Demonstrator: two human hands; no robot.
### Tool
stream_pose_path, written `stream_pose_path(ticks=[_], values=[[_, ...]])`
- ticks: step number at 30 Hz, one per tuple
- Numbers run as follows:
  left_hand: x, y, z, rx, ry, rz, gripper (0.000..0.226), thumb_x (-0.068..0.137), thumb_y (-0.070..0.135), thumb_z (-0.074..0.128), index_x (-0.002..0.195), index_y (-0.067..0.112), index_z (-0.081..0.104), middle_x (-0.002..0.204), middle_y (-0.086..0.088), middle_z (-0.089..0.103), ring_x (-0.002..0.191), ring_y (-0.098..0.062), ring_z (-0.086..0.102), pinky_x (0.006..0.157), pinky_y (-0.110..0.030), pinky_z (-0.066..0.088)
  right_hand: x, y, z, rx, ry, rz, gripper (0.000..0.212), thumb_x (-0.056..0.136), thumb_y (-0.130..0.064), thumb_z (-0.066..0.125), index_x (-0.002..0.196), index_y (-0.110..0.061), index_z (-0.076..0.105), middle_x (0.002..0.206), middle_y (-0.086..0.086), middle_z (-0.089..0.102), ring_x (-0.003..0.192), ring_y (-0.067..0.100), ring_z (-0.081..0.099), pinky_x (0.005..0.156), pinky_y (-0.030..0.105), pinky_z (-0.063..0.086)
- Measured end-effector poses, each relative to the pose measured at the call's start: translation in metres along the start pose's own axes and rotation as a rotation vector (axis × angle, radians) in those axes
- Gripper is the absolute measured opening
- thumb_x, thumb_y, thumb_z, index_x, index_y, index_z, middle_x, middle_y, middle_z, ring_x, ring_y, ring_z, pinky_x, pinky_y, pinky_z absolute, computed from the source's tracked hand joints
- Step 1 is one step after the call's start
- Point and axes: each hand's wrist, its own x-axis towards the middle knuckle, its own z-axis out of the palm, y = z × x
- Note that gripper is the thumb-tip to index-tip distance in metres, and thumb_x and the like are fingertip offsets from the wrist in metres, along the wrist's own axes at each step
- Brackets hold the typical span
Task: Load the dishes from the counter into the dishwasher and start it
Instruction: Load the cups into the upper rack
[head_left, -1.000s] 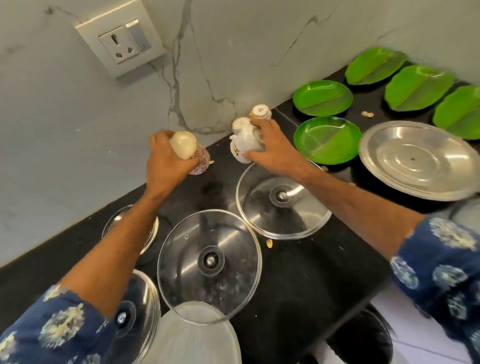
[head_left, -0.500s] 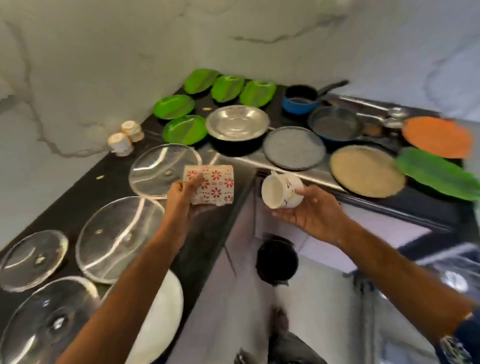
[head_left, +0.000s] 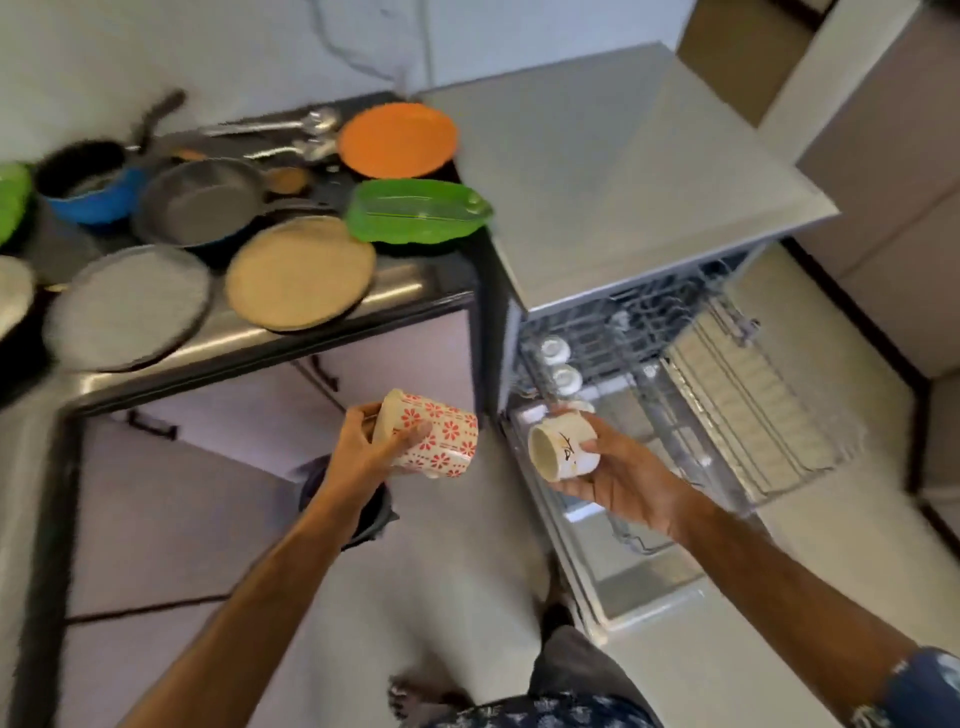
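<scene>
The dishwasher (head_left: 649, 218) stands open beside the counter (head_left: 249, 332), its upper rack (head_left: 691, 395) pulled out with a few white cups in it. The left hand (head_left: 363, 447) wraps the red-flowered mug (head_left: 431, 434); the right hand (head_left: 618, 473) cradles the small white cup (head_left: 563, 448), both above the floor. Both look like ceramic: light, rigid, slick and chippable, best gripped round the body.

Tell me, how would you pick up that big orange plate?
Grip the orange plate by its right rim, coming from the dishwasher side. It lies flat at the counter's end, and ladles crowd its left edge, so the right looks freest.
</scene>
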Motion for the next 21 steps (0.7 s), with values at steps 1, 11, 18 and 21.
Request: stream_pose_path(ticks=[1, 11, 18, 21], values=[[0.009, 0.0, 0.03, 0.034, -0.032, -0.006, 0.061, 0.077, 0.019, 0.081, 0.126, 0.01, 0.046, 0.125, -0.008, 0.061, 0.102, -0.016, 0.067, 0.063, -0.022, 0.058, -0.007, -0.008, -0.029, -0.004, 0.057, 0.0, 0.054, 0.088, -0.01, 0.059, 0.141, -0.015, 0.049, 0.134, 0.021, 0.056, 0.117, 0.036, 0.058, 0.087, 0.044, 0.057], [0.077, -0.026, 0.205, 0.422, -0.189, 0.051, 0.094, 0.042, 0.068, 0.087, 0.119, 0.031, 0.046, 0.122, 0.006, 0.059, 0.11, -0.015, 0.063, 0.086, -0.045, 0.059, -0.009, -0.016, -0.225, -1.024, 0.479, -0.06, 0.066, 0.076, -0.003, 0.078, 0.131, -0.026, 0.05, 0.132, 0.006, 0.046, 0.121, 0.026, 0.05, 0.102, 0.04, 0.045], [0.098, -0.051, 0.24, 0.486, -0.208, 0.081, 0.078, 0.044, 0.062, 0.088, 0.106, 0.044, 0.044, 0.119, 0.011, 0.057, 0.109, -0.013, 0.063, 0.086, -0.045, 0.059, 0.048, 0.035, -0.249, -1.266, 0.374, -0.078, 0.086, 0.065, -0.009, 0.084, 0.138, -0.012, 0.039, 0.134, 0.007, 0.045, 0.115, 0.022, 0.049, 0.093, 0.028, 0.042], [0.105, -0.06, 0.243, 0.467, -0.203, 0.063, 0.081, 0.046, 0.057, 0.091, 0.11, 0.039, 0.046, 0.125, 0.001, 0.057, 0.113, -0.015, 0.063, 0.086, -0.045, 0.06, 0.067, 0.05, -0.251, -1.335, 0.407, -0.138, 0.082, 0.064, -0.006, 0.081, 0.134, -0.016, 0.042, 0.131, 0.004, 0.046, 0.113, 0.021, 0.05, 0.092, 0.033, 0.048]])
